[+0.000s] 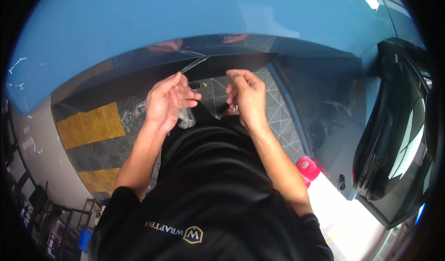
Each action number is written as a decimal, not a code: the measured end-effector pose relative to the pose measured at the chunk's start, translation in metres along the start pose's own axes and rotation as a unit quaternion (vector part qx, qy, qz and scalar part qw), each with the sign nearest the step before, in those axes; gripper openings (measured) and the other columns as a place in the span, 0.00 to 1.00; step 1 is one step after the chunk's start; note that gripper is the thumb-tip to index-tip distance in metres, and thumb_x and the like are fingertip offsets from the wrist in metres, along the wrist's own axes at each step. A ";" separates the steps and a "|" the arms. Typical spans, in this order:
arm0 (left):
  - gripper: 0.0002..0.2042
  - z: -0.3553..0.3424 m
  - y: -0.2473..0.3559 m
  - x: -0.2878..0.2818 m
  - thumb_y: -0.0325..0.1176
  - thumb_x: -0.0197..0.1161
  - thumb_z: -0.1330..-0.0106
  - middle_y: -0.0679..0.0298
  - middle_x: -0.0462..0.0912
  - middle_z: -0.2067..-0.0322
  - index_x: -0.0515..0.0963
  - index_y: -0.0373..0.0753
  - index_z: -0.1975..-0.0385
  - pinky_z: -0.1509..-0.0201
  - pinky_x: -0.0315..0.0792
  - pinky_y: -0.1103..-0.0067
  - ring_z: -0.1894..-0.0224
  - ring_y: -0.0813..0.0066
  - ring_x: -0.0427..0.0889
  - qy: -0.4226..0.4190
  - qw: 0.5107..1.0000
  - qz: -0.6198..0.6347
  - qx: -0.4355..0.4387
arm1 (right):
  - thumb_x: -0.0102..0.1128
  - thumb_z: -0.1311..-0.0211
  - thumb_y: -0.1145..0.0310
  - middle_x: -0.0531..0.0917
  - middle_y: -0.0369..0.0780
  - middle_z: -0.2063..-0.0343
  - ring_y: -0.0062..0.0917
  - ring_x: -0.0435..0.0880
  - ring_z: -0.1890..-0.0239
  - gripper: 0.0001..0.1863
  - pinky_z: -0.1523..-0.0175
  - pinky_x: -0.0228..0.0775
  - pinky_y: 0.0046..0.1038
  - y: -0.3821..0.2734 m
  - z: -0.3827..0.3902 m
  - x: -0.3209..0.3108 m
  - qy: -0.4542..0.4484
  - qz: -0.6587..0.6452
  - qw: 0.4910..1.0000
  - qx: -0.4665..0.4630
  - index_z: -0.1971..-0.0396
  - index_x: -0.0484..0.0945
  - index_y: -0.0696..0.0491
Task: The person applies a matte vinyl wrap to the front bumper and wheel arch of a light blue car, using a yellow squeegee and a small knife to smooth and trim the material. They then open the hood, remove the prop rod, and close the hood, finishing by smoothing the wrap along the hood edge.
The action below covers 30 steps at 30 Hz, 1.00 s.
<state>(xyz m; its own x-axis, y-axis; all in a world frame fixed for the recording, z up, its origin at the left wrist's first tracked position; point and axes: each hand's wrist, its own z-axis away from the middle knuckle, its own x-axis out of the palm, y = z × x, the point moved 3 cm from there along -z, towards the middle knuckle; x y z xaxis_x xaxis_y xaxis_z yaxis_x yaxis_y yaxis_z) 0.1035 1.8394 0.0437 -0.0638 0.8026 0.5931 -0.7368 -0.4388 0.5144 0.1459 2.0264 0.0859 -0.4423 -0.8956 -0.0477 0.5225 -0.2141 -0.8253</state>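
Observation:
My left hand [163, 104] is closed in a pinch on a strip of clear film [193, 64]. The strip slants up from the fingertips to the dark lower edge of a blue car panel [199, 10]. A crumpled wad of clear film [186, 118] hangs below the same hand, beside the palm. My right hand [249, 96] is held apart from the left, just short of the panel's edge. Its thumb and fingers are bent together, and what they hold, if anything, cannot be made out. Both hands are mirrored faintly in the glossy panel edge.
Beneath my hands lies a grey floor grating [273, 103] with yellow sections [90, 124]. More clear film [134, 115] lies on it at the left. An opened car door with a dark side mirror [371, 159] stands at right, near a pink-red object [308, 168]. Shelving [60, 219] is at lower left.

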 end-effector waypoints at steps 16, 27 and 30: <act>0.18 0.076 -0.009 -0.060 0.43 0.48 0.28 0.62 0.78 0.82 0.77 0.35 0.69 0.83 0.73 0.81 0.82 0.74 0.79 0.141 0.986 0.051 0.069 | 0.57 0.37 0.76 0.84 0.42 0.83 0.26 0.84 0.78 0.10 0.71 0.75 0.31 0.028 0.048 0.150 -0.160 0.113 0.973 -0.120 0.76 0.82 0.63; 0.18 0.101 -0.050 -0.111 0.43 0.54 0.23 0.73 0.64 0.88 0.78 0.38 0.71 0.80 0.64 0.83 0.87 0.83 0.66 0.100 0.975 -0.196 0.039 | 0.62 0.33 0.66 0.77 0.39 0.86 0.20 0.78 0.81 0.15 0.73 0.68 0.31 0.094 0.034 0.099 -0.267 0.277 0.914 -0.127 0.78 0.79 0.59; 0.08 0.106 -0.075 -0.119 0.33 0.57 0.25 0.76 0.67 0.87 0.80 0.35 0.59 0.81 0.63 0.85 0.86 0.89 0.64 0.073 0.941 -0.325 0.060 | 0.62 0.32 0.65 0.78 0.36 0.85 0.18 0.77 0.82 0.15 0.77 0.67 0.27 0.140 0.038 0.061 -0.268 0.238 0.933 -0.026 0.78 0.80 0.57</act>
<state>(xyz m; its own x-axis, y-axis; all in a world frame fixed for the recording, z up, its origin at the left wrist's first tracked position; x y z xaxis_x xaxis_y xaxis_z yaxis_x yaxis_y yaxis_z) 0.2380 1.7336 0.0003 0.2758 0.9603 0.0413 -0.5720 0.1294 0.8100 0.2196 1.9265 -0.0115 0.2666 -0.9536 -0.1399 0.5243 0.2654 -0.8091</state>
